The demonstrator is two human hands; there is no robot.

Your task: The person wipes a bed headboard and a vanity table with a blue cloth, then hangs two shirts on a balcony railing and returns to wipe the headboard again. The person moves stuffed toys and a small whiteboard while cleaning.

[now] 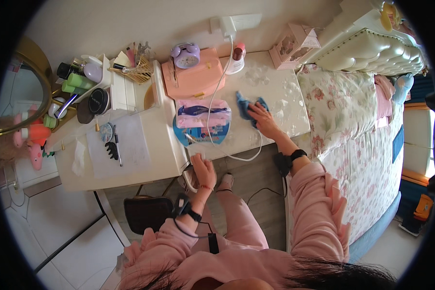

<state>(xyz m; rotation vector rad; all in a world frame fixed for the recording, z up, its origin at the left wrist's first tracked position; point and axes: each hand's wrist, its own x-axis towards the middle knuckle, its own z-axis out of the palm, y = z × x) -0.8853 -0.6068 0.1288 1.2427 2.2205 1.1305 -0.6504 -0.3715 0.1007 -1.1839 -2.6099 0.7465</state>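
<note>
My right hand point(264, 121) presses on a crumpled blue cloth point(243, 106) that lies on the cream tabletop point(272, 85). Wet-looking, shiny patches show on the surface behind it. My left hand point(204, 172) is at the front edge of the tabletop, fingers bent. Something small and pale shows by its fingertips, too unclear to name or to tell if it is held. Just beyond are a pink plastic-wrapped pack point(203, 121) and, partly under it, a blue printed round item point(199, 137). A white charging cable point(213, 105) crosses over both and loops past the table edge.
Behind stand a peach handbag point(194, 78), a purple alarm clock point(186, 56), a white bottle point(235, 64) and a pink lantern point(293, 45). Leftward are cosmetics point(76, 83), a round mirror point(25, 83), and paper point(130, 152) with a pen point(117, 145) and hair claw point(111, 150). A bed point(355, 156) adjoins right.
</note>
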